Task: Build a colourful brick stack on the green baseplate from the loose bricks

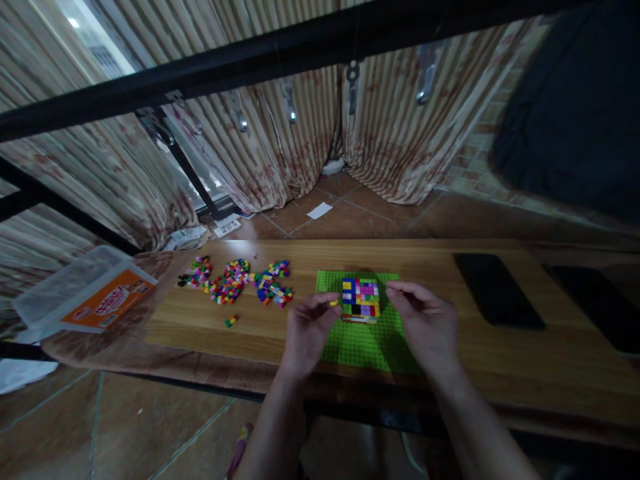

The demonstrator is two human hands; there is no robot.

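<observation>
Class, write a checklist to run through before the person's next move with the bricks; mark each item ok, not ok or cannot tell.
1. Yellow brick pinched in left hand: ok.
2. Right hand beside brick block, holding anything: cannot tell.
3. Green baseplate lying flat on table: ok.
4. Loose brick pile apart from baseplate: ok.
5. Open spot on block's top: cannot tell.

A small yellow brick (333,303) is pinched in the fingertips of the left hand (307,333), just left of a squat multicoloured brick block (361,299) standing near the far edge of a flat green baseplate (360,343) on a wooden table (425,257)
</observation>
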